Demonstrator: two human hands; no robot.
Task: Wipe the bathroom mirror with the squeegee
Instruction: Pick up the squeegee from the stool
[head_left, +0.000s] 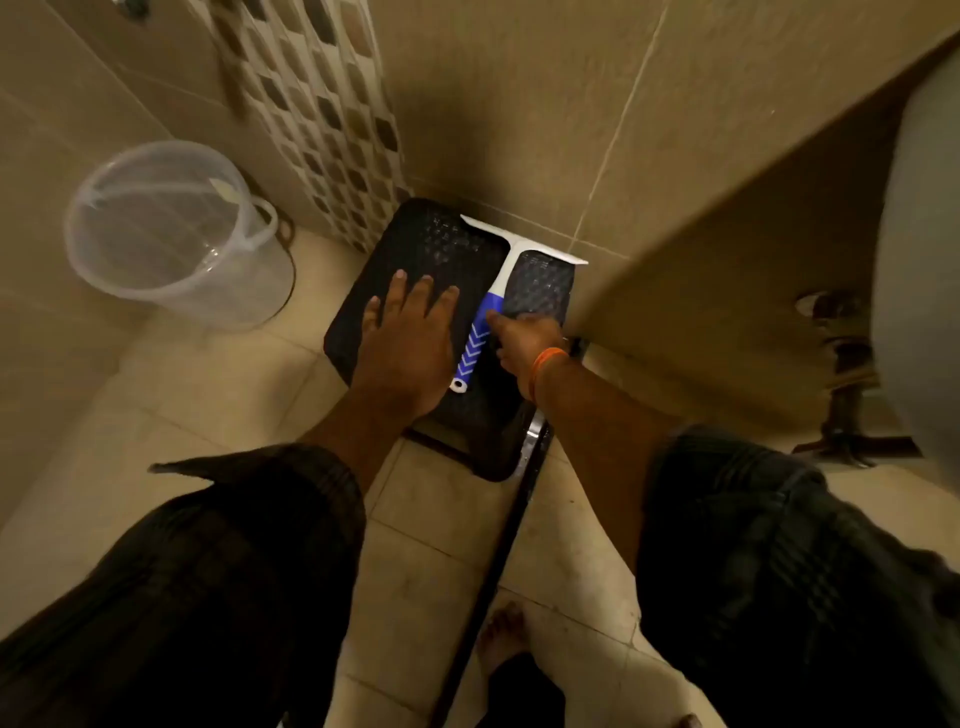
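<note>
1. Setting: a dim bathroom corner with beige wall tiles (519, 104), a pale tiled floor (431, 545), and a strip of brown-and-cream mosaic tiles (311, 119) running down the wall.
2. Task object: the white-bladed squeegee with a blue-and-white chevron handle (480, 332) lies flat on the black perforated plastic stool (441, 244) in the corner, its blade toward the wall and its handle pointing back at you.
3. Your right hand (524, 343), wearing an orange wristband (548, 364), is at the right side of the handle; the index finger lies extended on the blue part, and whether the other fingers have closed on the handle cannot be told.
4. Your left hand (410, 338) rests flat on the stool top just left of the handle, fingers straight and spread, gripping nothing.
5. Surroundings: a clear plastic bucket with a handle (176, 234) stands on the floor to the left, well apart from the stool. A pale basin underside with a dark drain pipe (847, 374) sits at the right. Dark rolled sleeves (727, 519) cover both forearms, and a bare foot (506, 639) shows below.
</note>
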